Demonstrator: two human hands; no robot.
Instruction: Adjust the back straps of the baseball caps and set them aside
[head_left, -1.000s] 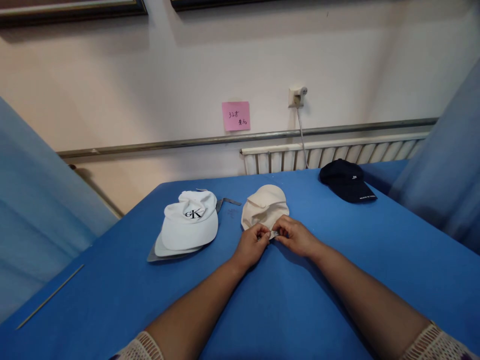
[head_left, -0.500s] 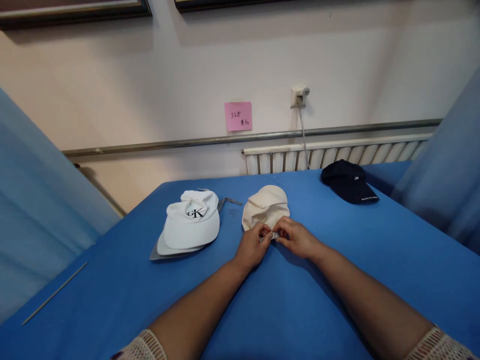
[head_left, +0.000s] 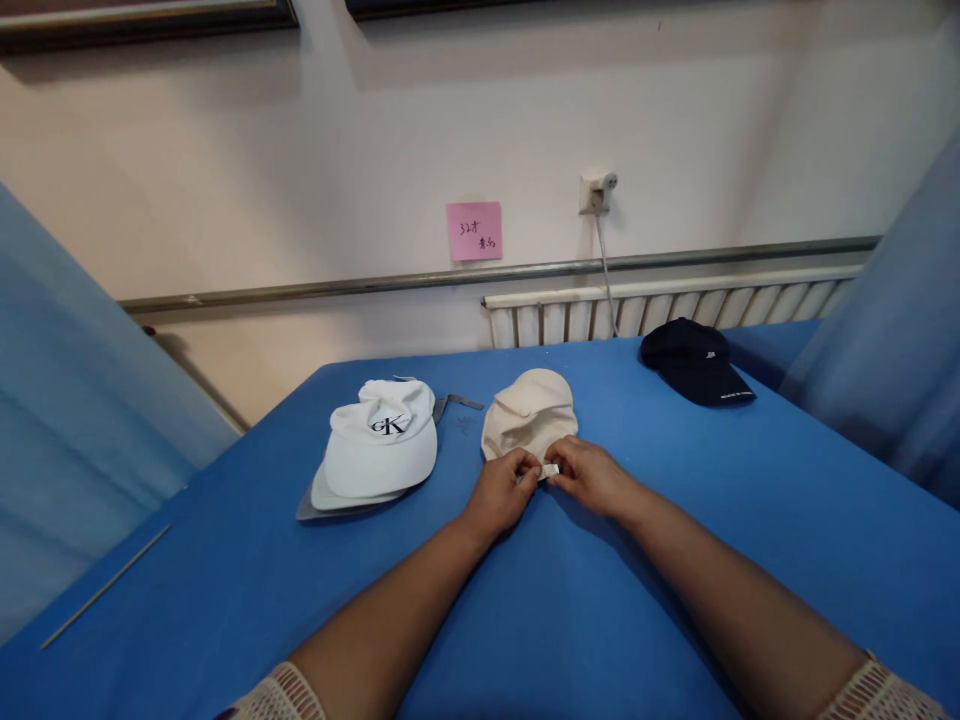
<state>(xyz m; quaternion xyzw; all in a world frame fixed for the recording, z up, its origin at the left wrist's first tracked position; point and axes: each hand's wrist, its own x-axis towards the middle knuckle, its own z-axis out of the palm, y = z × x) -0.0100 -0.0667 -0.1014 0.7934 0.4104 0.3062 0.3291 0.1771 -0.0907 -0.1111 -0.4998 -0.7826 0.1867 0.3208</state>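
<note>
- Beige cap (head_left: 529, 418): on the worktop (head_left: 525, 610), set in from the middle of the far edge. Its crown is creased and sagging, with the near rim raised into the fingers.
- Left hand (head_left: 504, 490): thumb and fingers pinching that near rim.
- Right hand (head_left: 589, 478): pinching the same rim just beside the left fingertips, at a small pale tab (head_left: 551, 471).
- White cap (head_left: 381, 465): on top of a pile toward the far left corner, black letters on its front, brim toward the near edge. A pale brim and a grey brim (head_left: 309, 511) show under it.
- Grey strap (head_left: 459, 402): sticks out rightward from the pile, apart from the beige cap.
- Navy cap (head_left: 690, 358): by the far edge, toward the right, well apart from both hands.
- Stick (head_left: 105, 588): lying along the left edge.
</note>
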